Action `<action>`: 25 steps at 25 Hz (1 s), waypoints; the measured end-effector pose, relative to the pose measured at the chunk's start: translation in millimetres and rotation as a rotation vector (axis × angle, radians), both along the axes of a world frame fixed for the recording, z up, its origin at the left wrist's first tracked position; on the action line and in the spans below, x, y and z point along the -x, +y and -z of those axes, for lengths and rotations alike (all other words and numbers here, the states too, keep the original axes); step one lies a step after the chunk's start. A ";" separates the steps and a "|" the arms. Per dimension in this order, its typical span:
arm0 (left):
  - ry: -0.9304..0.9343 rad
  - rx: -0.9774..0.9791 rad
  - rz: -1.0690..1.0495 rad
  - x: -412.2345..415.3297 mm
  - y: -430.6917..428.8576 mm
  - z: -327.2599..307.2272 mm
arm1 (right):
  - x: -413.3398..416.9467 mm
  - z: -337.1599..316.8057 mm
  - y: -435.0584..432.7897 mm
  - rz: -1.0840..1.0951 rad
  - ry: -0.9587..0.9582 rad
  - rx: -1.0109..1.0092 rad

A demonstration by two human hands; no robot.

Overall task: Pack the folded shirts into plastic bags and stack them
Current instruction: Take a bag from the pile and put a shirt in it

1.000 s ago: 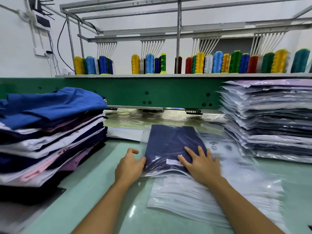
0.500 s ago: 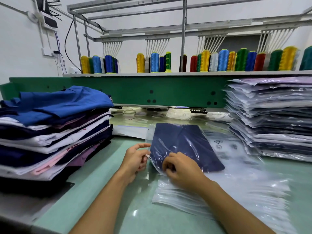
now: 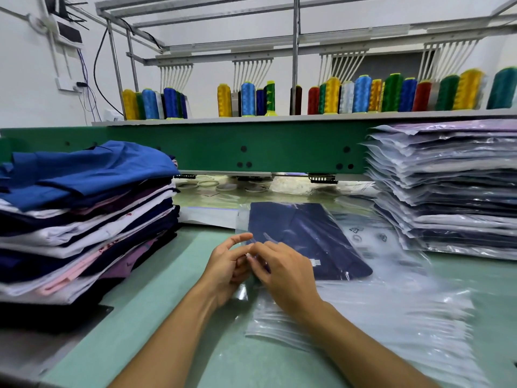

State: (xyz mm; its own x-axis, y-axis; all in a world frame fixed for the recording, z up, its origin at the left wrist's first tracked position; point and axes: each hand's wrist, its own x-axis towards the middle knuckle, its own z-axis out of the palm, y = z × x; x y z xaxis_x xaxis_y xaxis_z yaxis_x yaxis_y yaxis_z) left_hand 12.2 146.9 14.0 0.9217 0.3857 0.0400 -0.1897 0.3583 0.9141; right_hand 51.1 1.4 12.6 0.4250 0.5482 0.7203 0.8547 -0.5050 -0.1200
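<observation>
- navy blue folded shirt (image 3: 305,239), sealed inside a clear plastic bag (image 3: 242,219); lies flat on the table, mid-frame, its far end turned slightly to the left.
- empty plastic bags (image 3: 377,317), clear, one loose pile; lie under and to the right of the bagged shirt, spreading toward the near right edge.
- left hand (image 3: 226,267), at the bag's near left corner; thumb and curled fingers pinch the plastic edge, index finger raised above it.
- right hand (image 3: 282,273), touching the left hand; fingertips curled down, pinching the same edge of the bag; palm covers the shirt's near left part.
- folded shirts (image 3: 84,219), unbagged, one tall stack at left; blue on top, then white, navy, pink and purple layers.
- packed shirts (image 3: 447,191), one tall stack at right, each in clear plastic; lilac on top, dark ones lower.
- table (image 3: 156,303), pale green top.
- green machine beam (image 3: 279,147), across the back, behind both stacks.
- thread cones (image 3: 361,93), yellow, blue, green, red, in a row on the shelf above the beam.
</observation>
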 end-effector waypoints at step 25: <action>-0.143 0.462 -0.373 6.2 30.0 -7.2 | -59.2 -10.8 -79.1 0.214 0.377 -0.052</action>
State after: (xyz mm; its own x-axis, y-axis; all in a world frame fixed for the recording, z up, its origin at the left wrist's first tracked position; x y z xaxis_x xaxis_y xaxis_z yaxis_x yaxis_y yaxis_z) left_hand 6.0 176.9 21.2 0.7188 0.6887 -0.0953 -0.4883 0.5976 0.6359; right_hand 110.3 -77.7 23.4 0.7638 0.3865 0.5170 0.6230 -0.6511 -0.4336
